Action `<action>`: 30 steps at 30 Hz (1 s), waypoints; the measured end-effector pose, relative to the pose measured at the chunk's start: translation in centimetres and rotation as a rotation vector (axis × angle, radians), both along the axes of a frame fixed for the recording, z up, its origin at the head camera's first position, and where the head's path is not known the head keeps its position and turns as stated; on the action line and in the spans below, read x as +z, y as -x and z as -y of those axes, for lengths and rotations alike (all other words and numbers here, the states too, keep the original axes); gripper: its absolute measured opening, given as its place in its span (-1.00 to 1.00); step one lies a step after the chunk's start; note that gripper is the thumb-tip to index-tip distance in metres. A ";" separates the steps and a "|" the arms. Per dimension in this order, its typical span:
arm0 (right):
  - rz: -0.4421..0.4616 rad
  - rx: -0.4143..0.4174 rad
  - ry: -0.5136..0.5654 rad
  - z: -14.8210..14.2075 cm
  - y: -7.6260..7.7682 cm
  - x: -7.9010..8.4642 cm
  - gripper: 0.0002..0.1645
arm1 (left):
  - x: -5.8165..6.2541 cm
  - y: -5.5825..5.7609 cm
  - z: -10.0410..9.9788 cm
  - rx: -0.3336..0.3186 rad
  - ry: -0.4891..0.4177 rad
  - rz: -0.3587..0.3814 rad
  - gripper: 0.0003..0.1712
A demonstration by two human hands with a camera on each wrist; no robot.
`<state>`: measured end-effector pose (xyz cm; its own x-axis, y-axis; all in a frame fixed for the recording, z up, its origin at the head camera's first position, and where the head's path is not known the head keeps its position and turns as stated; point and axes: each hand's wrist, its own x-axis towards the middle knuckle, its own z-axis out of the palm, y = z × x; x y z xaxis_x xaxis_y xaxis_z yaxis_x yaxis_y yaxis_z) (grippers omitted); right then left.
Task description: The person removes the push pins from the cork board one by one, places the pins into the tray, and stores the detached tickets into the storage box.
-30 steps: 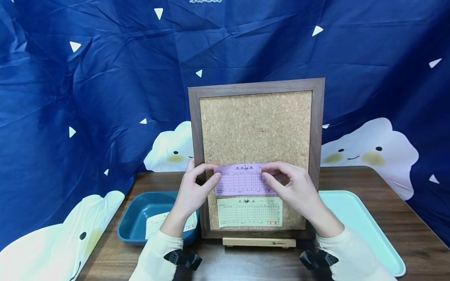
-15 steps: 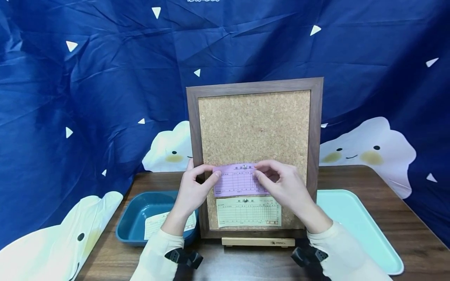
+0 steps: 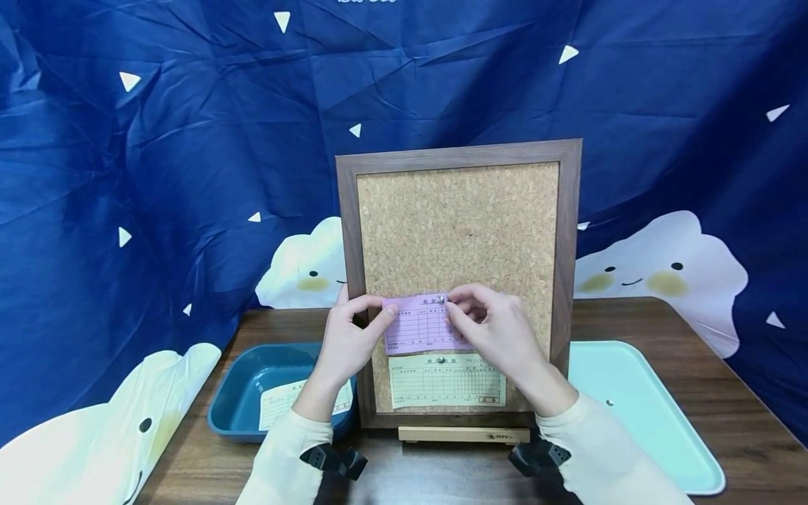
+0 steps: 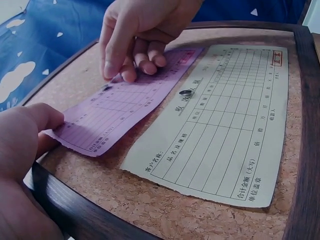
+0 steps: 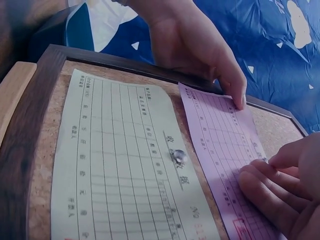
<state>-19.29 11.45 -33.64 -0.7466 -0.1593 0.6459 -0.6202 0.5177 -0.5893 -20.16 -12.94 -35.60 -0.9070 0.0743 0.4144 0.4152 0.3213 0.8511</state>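
Observation:
A purple receipt slip (image 3: 413, 330) lies against the corkboard (image 3: 457, 231), with a silver pushpin (image 3: 440, 299) near its top edge. My left hand (image 3: 349, 337) pinches the slip's upper left corner between thumb and index finger. Over the slip's right part is my right hand (image 3: 499, 326), fingers bent, thumb and index fingertips right beside the pushpin. Whether they grip the pin cannot be told. Below, a pale green receipt slip (image 4: 220, 135) is fixed to the cork by another pushpin (image 5: 179, 156). The right hand covers the purple slip's right end in the head view.
The board has a brown frame (image 3: 459, 152) and a wooden foot (image 3: 463, 435) on the table (image 3: 726, 382). A dark teal bin (image 3: 236, 393) at left holds a pale slip (image 3: 274, 405). At right lies a mint tray (image 3: 631, 372) with a small pin (image 3: 609, 403).
My right hand has slid left along the purple slip to the pushpin. The left hand keeps its pinch on the corner. The pin in the tray has come into sight.

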 end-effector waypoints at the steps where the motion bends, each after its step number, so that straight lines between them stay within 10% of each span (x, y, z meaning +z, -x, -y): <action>1: 0.000 -0.003 0.002 0.1 0.0 0.0 -0.85 | 0.0 0.0 0.0 0.000 -0.002 -0.002 -0.82; 30: 0.011 -0.141 -0.056 2.1 0.0 0.5 -0.90 | 0.0 0.4 0.1 -0.010 0.001 -0.018 -0.82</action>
